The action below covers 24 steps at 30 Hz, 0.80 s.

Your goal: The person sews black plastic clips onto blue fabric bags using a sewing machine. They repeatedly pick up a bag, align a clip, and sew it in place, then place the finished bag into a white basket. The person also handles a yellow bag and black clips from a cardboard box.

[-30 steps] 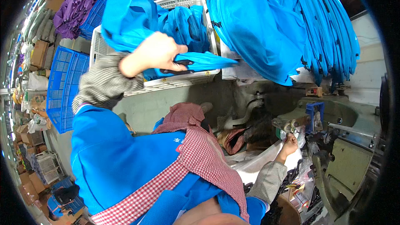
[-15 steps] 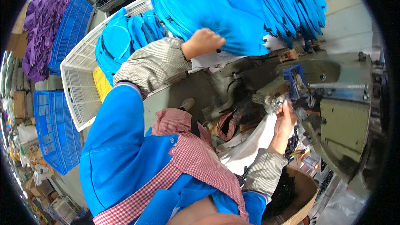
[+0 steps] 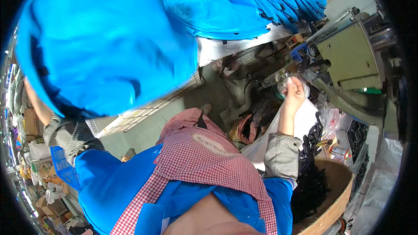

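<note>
A large round-edged piece of blue fabric (image 3: pixel 104 48) hangs raised across the upper left, blurred at its edges. My left hand (image 3: pixel 37 102) is at its left edge, mostly behind the cloth; the fingers are hidden, but the piece appears to hang from that hand. My right hand (image 3: pixel 294 92) is closed beside the machine, fingertips pinched at a small clear plastic holder (image 3: pixel 284 88) with shiny bits in it. What lies between those fingers is too small to make out. A pile of similar blue fabric pieces (image 3: pixel 213 6) lies beyond, ahead of me.
On the right stands a green metal machine (image 3: pixel 350 56) with a blue part (image 3: pixel 299 53). Below my right arm is a brown tub (image 3: pixel 333 217) of small black pieces. A white crate (image 3: pixel 126 121) shows under the raised fabric, and a blue crate (image 3: pixel 65 167) is at the left.
My left hand has swung from the pile to the far left, and a blue fabric piece has come with it, covering the white crate. My right hand stays by the machine while the view shifts.
</note>
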Available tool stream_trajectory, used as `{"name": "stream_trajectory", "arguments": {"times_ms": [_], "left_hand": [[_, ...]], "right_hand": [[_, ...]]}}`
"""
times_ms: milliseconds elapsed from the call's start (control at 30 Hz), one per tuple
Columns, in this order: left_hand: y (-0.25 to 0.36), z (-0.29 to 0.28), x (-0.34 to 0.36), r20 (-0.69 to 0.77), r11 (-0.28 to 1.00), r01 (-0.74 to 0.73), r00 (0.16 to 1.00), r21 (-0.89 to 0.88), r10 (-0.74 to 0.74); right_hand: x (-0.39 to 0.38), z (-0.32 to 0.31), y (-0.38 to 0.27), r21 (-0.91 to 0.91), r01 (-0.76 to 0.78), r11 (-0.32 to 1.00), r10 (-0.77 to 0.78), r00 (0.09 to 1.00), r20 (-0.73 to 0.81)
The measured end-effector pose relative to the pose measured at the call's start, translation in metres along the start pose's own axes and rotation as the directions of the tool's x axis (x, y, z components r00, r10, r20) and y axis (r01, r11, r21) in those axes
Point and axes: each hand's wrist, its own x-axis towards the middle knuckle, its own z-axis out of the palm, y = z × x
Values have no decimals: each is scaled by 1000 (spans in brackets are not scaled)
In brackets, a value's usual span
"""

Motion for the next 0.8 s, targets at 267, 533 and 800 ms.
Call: {"name": "stream_trajectory", "arguments": {"times_ms": [267,533,800], "left_hand": [[-59,288,-143,859,936,19,404,-351,314],[-93,389,-206,997,942,334,-67,-2,26],[-34,460,-233,980,973,131,76,-190,182]], "right_hand": [[-140,75,-25,308,-371,876,265,904,334],[-108,7,31,193,88,977,-24,951,-308],[-82,-1,-2,295,-116,948,153,983,-104]]}}
